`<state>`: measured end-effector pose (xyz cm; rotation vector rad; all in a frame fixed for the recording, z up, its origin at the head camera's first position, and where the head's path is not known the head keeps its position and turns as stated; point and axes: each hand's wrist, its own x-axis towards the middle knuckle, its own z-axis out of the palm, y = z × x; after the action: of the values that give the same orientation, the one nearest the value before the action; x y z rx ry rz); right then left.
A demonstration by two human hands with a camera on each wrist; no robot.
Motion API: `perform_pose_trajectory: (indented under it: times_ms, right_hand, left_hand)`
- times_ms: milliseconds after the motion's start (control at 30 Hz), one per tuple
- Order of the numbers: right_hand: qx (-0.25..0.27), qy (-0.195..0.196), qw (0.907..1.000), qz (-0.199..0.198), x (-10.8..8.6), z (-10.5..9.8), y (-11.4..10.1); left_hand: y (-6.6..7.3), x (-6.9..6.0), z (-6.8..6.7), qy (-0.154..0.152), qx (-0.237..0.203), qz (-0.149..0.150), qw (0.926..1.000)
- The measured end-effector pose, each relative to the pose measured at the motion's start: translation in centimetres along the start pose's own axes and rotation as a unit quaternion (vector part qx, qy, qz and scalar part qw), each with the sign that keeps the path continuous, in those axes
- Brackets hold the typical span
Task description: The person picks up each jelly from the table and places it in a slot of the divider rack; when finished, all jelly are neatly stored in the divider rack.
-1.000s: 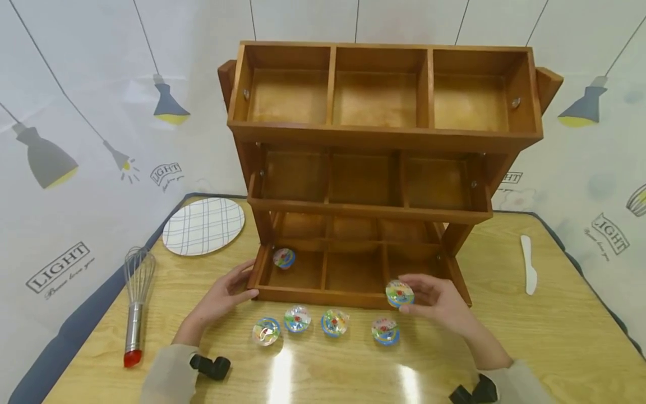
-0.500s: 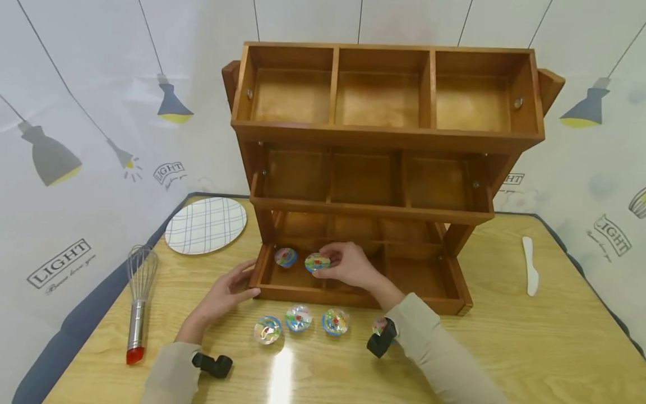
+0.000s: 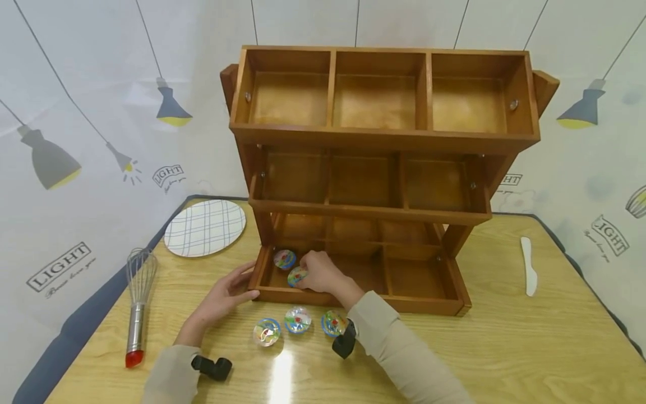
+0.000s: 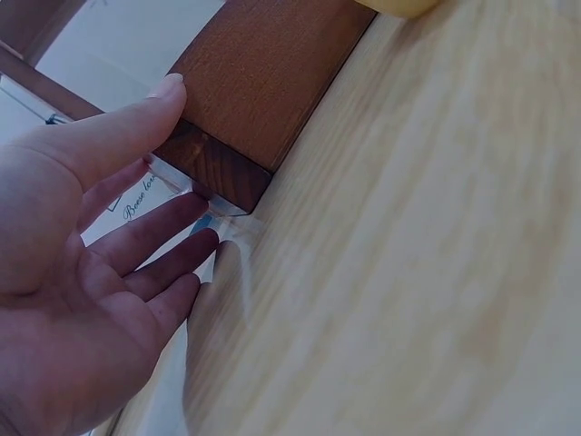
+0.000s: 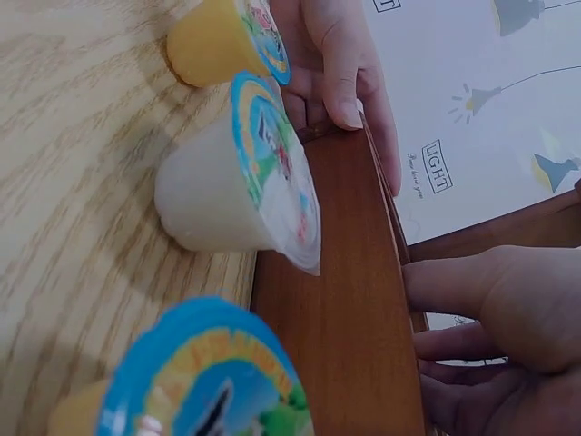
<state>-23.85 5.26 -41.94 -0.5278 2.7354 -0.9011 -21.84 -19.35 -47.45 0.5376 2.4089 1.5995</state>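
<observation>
My right hand (image 3: 325,274) reaches into the bottom tier's left compartment and pinches a jelly cup (image 3: 297,276). Beside that cup, farther back in the same compartment, lies another cup (image 3: 285,259). At the left front corner of the wooden shelf (image 3: 353,297), my left hand (image 3: 222,300) rests with its thumb on the corner, as the left wrist view also shows on the wood (image 4: 263,73). In front of the shelf stand a yellow cup (image 5: 213,44), a white cup (image 5: 218,186) and a third cup (image 3: 333,323), partly behind the right wrist's camera.
The shelf's upper tier (image 3: 383,134) and middle tier (image 3: 368,209) rise behind the hands. A checked plate (image 3: 204,229) and a whisk (image 3: 136,314) lie on the left, a white knife (image 3: 528,266) on the right. Another cup may be hidden under the right sleeve.
My right hand has carried the cup leftward from the right of the shelf's front, over the bottom tier, into the left compartment. My left hand has stayed at the corner.
</observation>
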Motion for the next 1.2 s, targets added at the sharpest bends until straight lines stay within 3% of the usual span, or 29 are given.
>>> perform_pose_trajectory:
  times_ms: [367, 633, 800, 967, 1067, 1200]
  right_hand:
    - [-0.06, -0.011, 0.998, 0.015, -0.2, -0.4, -0.8]
    - [-0.046, -0.003, 0.9987, 0.024, -1.1, -1.1, -0.9]
    - [0.025, 0.048, 0.9986, 0.003, -2.6, -2.6, -0.4]
    - [0.136, 0.099, 0.9852, -0.037, -5.0, -5.2, 1.6]
    - [0.19, 0.081, 0.9759, -0.07, -6.9, -6.5, 3.5]
    - [0.229, 0.023, 0.9665, -0.114, -9.8, -7.2, 6.4]
  left_hand:
    - [-0.1, 0.1, 0.3, -0.002, -0.005, 0.002, 1.0]
    - [-0.1, 0.2, 0.4, -0.001, -0.002, -0.001, 1.0]
    - [-0.2, 0.0, 0.2, 0.003, -0.005, -0.006, 1.0]
    - [-0.3, -0.1, 0.1, 0.003, -0.007, -0.01, 0.9999]
    - [-0.3, -0.1, 0.1, 0.005, -0.01, -0.01, 0.9999]
    - [-0.3, -0.1, 0.2, 0.01, -0.014, -0.019, 0.9997]
